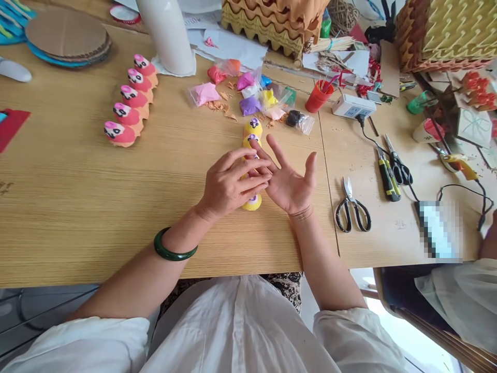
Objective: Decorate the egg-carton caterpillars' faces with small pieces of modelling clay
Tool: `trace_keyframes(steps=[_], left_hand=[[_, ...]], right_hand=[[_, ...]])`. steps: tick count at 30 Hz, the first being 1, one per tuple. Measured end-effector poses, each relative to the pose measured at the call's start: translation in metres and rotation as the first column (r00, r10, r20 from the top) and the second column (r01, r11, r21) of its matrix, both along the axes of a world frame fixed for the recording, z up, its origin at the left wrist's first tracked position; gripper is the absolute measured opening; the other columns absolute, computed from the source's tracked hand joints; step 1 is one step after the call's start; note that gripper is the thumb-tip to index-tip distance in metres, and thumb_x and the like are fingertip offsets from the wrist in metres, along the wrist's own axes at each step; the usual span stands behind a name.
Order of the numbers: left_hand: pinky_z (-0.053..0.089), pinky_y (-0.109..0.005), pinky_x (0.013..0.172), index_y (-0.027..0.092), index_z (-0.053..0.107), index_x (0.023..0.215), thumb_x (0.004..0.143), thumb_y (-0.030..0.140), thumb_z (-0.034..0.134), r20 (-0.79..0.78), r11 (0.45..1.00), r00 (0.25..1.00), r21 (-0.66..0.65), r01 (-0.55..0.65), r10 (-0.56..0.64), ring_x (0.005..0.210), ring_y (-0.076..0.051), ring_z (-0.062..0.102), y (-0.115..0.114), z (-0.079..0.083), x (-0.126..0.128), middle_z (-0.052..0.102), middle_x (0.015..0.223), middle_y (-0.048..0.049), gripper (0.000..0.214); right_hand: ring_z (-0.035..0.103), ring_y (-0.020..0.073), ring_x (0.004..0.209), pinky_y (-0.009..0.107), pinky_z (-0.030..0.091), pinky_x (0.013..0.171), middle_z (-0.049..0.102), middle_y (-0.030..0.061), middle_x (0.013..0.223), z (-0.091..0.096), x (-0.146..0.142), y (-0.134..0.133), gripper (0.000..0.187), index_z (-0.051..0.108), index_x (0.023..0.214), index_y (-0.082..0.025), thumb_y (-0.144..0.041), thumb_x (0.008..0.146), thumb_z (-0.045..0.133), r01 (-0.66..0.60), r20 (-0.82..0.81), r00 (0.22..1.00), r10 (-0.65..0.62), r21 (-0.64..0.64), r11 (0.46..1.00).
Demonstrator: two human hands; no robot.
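Note:
My left hand (pixel 229 184) lies palm down over a yellow egg-carton caterpillar (pixel 252 203), its fingers reaching across my right hand (pixel 287 181). The right hand is palm up with its fingers spread. Whether the left fingers pinch anything small is hidden. The caterpillar runs lengthwise on the wooden table (pixel 77 217), with purple-marked faces showing at its ends. To the upper left stands a finished-looking pink and orange caterpillar (pixel 130 106). Bags of coloured modelling clay (pixel 250 93) lie just beyond my hands. A green bangle (pixel 174 244) circles my left wrist.
Black-handled scissors (pixel 351 207), a second pair (pixel 399 168) and a yellow-black screwdriver (pixel 388 176) lie to the right. Beyond are a power strip (pixel 353 106), a red cup of sticks (pixel 318 97) and stacked egg cartons (pixel 264 20). Another person's white sleeve (pixel 462 295) shows at lower right.

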State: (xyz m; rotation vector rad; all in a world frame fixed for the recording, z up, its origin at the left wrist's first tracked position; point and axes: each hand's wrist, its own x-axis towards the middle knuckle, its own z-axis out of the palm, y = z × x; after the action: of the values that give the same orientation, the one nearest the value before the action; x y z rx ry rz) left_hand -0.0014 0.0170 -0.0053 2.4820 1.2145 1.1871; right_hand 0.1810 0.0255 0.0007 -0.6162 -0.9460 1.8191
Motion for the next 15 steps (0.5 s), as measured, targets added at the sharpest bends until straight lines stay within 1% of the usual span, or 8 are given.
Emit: trace_keyframes(steps=[2, 4, 6, 8, 11, 13, 15], left_hand=[[0.059, -0.044, 0.111, 0.03, 0.082, 0.104, 0.102, 0.035, 0.069, -0.019, 1.0, 1.0, 0.012, 0.021, -0.021, 0.128, -0.026, 0.069, 0.0, -0.0001, -0.001, 0.079, 0.122, -0.0017, 0.014], [0.059, -0.044, 0.109, 0.03, 0.082, 0.1, 0.101, 0.031, 0.069, -0.028, 0.998, 0.999, 0.06, 0.034, -0.032, 0.125, -0.025, 0.069, -0.0001, -0.0001, -0.0015, 0.081, 0.119, -0.0004, 0.013], [0.059, -0.044, 0.109, 0.03, 0.081, 0.095, 0.101, 0.029, 0.07, -0.018, 0.994, 0.999, 0.107, 0.033, -0.032, 0.123, -0.025, 0.068, -0.0002, -0.0002, -0.001, 0.082, 0.115, -0.0001, 0.013], [0.058, -0.046, 0.109, 0.03, 0.081, 0.092, 0.099, 0.027, 0.071, 0.009, 0.992, 1.0, 0.126, 0.018, -0.02, 0.122, -0.026, 0.068, -0.0003, -0.0002, 0.0, 0.082, 0.111, -0.001, 0.012], [0.058, -0.047, 0.107, 0.029, 0.081, 0.094, 0.097, 0.026, 0.074, 0.048, 0.992, 0.998, 0.127, 0.022, -0.028, 0.119, -0.027, 0.067, -0.0001, -0.0004, 0.0012, 0.081, 0.113, -0.0027, 0.009], [0.058, -0.048, 0.106, 0.03, 0.081, 0.095, 0.096, 0.024, 0.076, 0.058, 0.993, 0.997, 0.109, 0.038, -0.044, 0.119, -0.027, 0.067, -0.0002, -0.0006, 0.0012, 0.081, 0.114, -0.003, 0.008], [0.058, -0.048, 0.105, 0.029, 0.08, 0.094, 0.096, 0.026, 0.076, 0.063, 0.996, 0.997, 0.081, 0.047, -0.053, 0.117, -0.026, 0.068, -0.0007, -0.0004, 0.0009, 0.081, 0.11, -0.0029, 0.006]], right_hand=[[0.064, 0.0276, 0.129, 0.046, 0.061, 0.097, 0.063, 0.0116, 0.155, -0.0008, 0.0001, 0.0007, 0.085, 0.061, 0.141, -0.033, -0.094, 0.085, 0.044, -0.005, 0.028, 1.0, 0.003, 0.057, 0.998], [0.065, 0.0269, 0.126, 0.044, 0.061, 0.093, 0.065, 0.0122, 0.153, -0.0016, 0.0002, 0.0017, 0.082, 0.063, 0.138, -0.032, -0.092, 0.086, 0.046, -0.009, 0.062, 0.998, 0.003, 0.091, 0.996], [0.066, 0.0265, 0.125, 0.042, 0.061, 0.091, 0.068, 0.0118, 0.15, -0.0024, 0.0004, 0.0025, 0.08, 0.065, 0.136, -0.031, -0.092, 0.086, 0.047, -0.017, 0.059, 0.998, 0.012, 0.094, 0.995], [0.066, 0.0262, 0.126, 0.041, 0.061, 0.091, 0.069, 0.0112, 0.148, -0.003, 0.0007, 0.0024, 0.081, 0.066, 0.136, -0.031, -0.093, 0.086, 0.046, -0.022, 0.035, 0.999, 0.019, 0.088, 0.996], [0.065, 0.0259, 0.129, 0.04, 0.062, 0.092, 0.071, 0.0111, 0.146, -0.0037, 0.0005, 0.0007, 0.081, 0.066, 0.137, -0.031, -0.092, 0.087, 0.046, -0.026, 0.015, 1.0, 0.025, 0.083, 0.996], [0.065, 0.0259, 0.13, 0.04, 0.062, 0.093, 0.072, 0.0115, 0.145, -0.0039, -0.0001, -0.0006, 0.08, 0.067, 0.137, -0.031, -0.091, 0.088, 0.048, -0.03, 0.012, 1.0, 0.029, 0.075, 0.997], [0.066, 0.0257, 0.13, 0.04, 0.062, 0.095, 0.072, 0.0114, 0.146, -0.0045, -0.0008, -0.0012, 0.079, 0.067, 0.138, -0.03, -0.089, 0.088, 0.05, -0.039, -0.004, 0.999, 0.04, 0.06, 0.997]])
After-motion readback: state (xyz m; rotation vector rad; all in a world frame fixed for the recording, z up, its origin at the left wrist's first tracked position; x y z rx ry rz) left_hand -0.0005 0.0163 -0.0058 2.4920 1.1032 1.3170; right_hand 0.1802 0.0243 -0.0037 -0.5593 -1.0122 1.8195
